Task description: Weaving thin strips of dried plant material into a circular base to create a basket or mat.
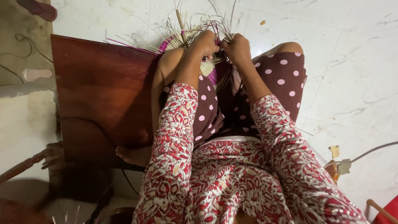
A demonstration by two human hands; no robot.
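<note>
A half-woven basket (209, 62) rests on my knees, a round coil of pale straw with bands of magenta. Loose strands (166, 29) of pale and purple fibre fan out from its far rim in all directions, and one thicker tan stick (180, 21) stands up among them. The basket sits at the top middle of the view, between my two raised knees and over the white marble floor (352, 62).

My left hand (204, 42) is closed in a fist over the upper edge of the basket, fingers curled down and pinching strands at the rim. My right hand (236, 46) is just beside it, almost touching, also curled tight and gripping fibres at the same edge. I cannot tell exactly which strands each hand holds, since the knuckles hide them.

My forearms come out of sleeves (174, 137) in a red and white floral print. Beneath them my legs are covered in dark brown fabric with pink polka dots (282, 74).

To my left lies a dark reddish wooden board (99, 91), flat on the floor, and my bare foot (132, 155) rests at its near edge. Small scraps (334, 151) lie on the floor to my right, near a thin pale cord (373, 151).
</note>
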